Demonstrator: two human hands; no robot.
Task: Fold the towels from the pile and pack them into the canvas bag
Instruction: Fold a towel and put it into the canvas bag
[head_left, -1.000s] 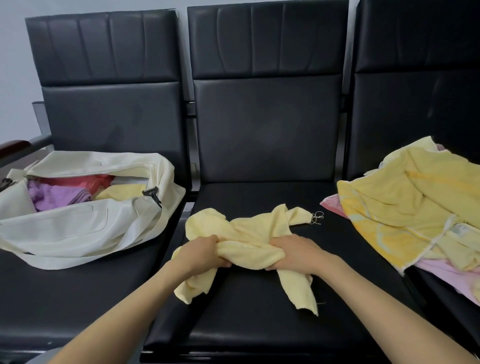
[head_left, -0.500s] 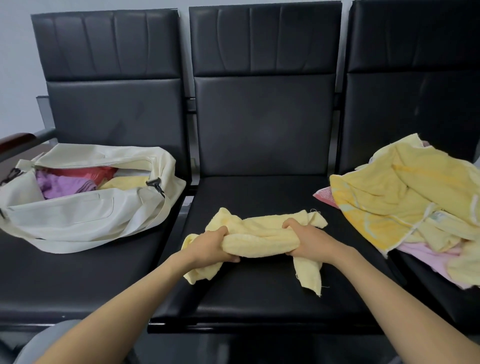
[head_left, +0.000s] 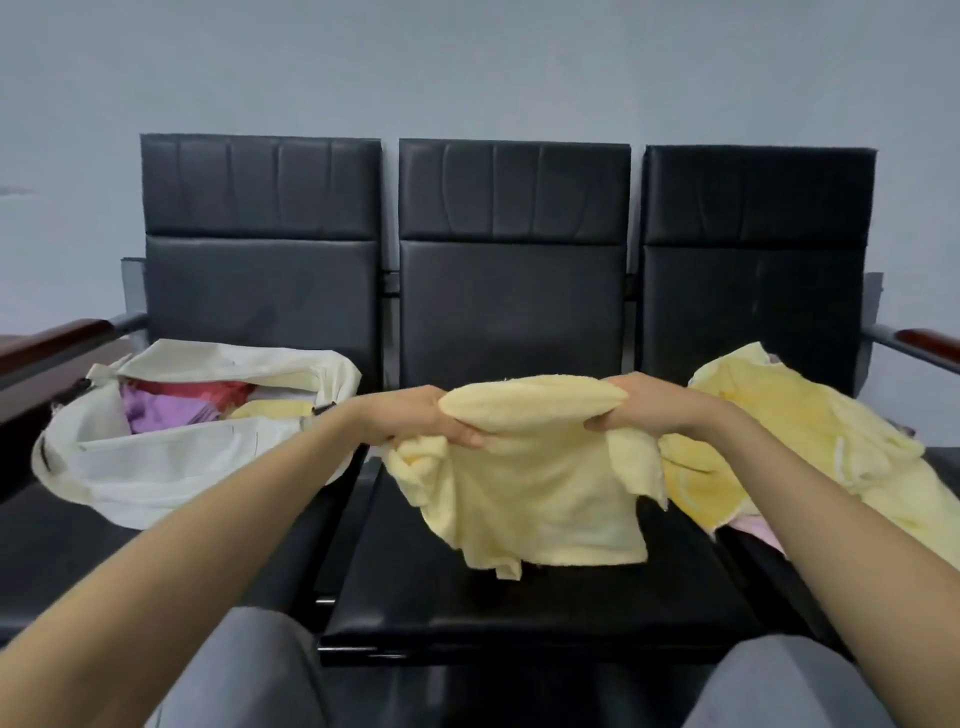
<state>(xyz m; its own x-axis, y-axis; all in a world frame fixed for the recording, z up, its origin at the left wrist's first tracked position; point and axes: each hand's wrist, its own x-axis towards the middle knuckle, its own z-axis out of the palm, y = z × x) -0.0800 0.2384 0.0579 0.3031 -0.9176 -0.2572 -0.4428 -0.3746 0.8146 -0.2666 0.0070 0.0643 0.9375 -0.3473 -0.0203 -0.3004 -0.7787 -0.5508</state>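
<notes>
Canvas bag (head_left: 171, 467) lies open, well left of our left-hand fingers, with purple, red and yellow cloth inside. Our left hand (head_left: 415, 415) grips one end of a pale yellow towel (head_left: 545, 493), fingers curled under its top fold. Our right hand (head_left: 644, 410) grips the other end the same way. The towel hangs below the fingers, over the middle seat (head_left: 519, 608). The towel pile (head_left: 810, 447) lies just right of our right-hand fingers.

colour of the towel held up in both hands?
Pale yellow, plain, no pattern visible. The towel shows best in the head view, the only one.
</notes>
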